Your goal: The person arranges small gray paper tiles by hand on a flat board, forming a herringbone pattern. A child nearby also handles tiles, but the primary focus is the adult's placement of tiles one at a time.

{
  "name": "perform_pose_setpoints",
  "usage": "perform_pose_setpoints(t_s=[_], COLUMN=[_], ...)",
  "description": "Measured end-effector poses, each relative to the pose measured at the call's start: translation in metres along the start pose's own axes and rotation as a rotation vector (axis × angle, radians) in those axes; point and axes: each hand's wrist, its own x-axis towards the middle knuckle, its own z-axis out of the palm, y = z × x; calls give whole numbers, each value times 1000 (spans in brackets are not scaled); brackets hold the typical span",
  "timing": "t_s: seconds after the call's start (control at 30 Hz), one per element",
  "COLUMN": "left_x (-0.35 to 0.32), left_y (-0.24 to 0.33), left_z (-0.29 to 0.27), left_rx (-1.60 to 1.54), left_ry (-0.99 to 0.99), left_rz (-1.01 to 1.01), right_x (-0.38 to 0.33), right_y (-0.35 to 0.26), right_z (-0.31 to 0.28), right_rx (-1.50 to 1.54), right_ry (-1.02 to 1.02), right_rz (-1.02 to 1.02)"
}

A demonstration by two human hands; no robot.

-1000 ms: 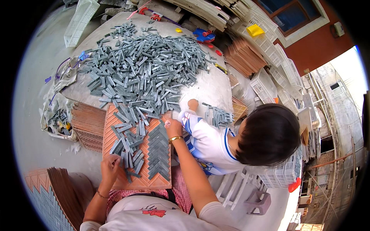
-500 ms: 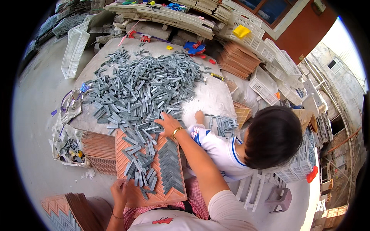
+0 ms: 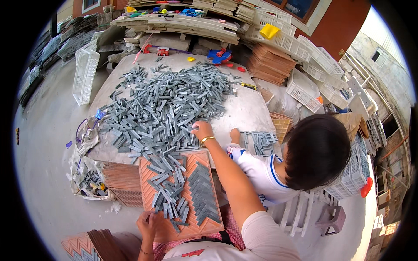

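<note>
A worker's right hand (image 3: pixel 202 130), a gold bangle (image 3: pixel 207 140) at the wrist, reaches to the right side of a broad pile of grey stone strips (image 3: pixel 165 104) heaped on a pale tabletop (image 3: pixel 246 113); its fingers are bent at the edge of the strips, though whether the grip has closed on one cannot be told. The left hand (image 3: pixel 147 222) is just beside the lower left edge of an orange herringbone-patterned tray (image 3: pixel 204 229), fingers drawn together, its grip too small in view to show whether it grasps anything. The tray lies directly before the worker's body, with loose strips (image 3: pixel 172 185) scattered down its middle and a band of fitted strips (image 3: pixel 203 193) set in a herringbone along its right side. At right, another person in a white shirt (image 3: pixel 257 169) rests a hand (image 3: pixel 235 135) on the tabletop, near a smaller group of strips (image 3: pixel 260 142). A yellow-and-black utility knife (image 3: pixel 249 86) lies beyond, right of the pile
</note>
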Motion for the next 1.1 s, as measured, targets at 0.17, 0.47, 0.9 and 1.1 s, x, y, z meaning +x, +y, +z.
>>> perform_pose_setpoints(t_s=[0.17,0.47,0.9,1.1], left_x=[0,1,-3,1], left_y=[11,15,4,15], left_z=[4,9,8,9], left_rx=[-48,-111,-189,-131], left_ry=[-77,-55,-52,-128], left_rz=[-51,-11,-59,-63], right_x=[-60,-112,-117,-124], right_y=[1,-28,-9,3], right_z=[3,-35,0,12], right_rx=[108,86,-109,80], right_ry=[76,-432,-475,-401], right_rz=[19,-431,-457,-489])
